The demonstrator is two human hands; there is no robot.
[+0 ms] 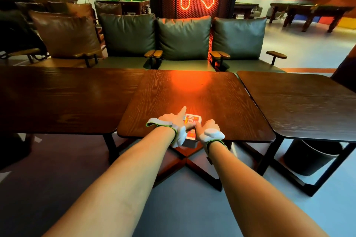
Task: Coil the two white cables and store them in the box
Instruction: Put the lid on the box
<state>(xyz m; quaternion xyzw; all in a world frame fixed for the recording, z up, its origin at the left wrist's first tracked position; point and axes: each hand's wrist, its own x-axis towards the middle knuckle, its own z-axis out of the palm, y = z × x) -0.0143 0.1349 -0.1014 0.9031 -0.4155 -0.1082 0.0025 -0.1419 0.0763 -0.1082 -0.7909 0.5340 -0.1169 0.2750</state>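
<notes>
My left hand [173, 120] and right hand [209, 128] gripped the box [193, 119] overhanging the table's [192, 90] near edge — a slip might drop it.

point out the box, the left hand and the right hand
box [193, 119], head view, on the red printed lid between the hands
left hand [175, 119], head view, on the back of the hand
right hand [209, 124], head view, on the knuckles
</notes>
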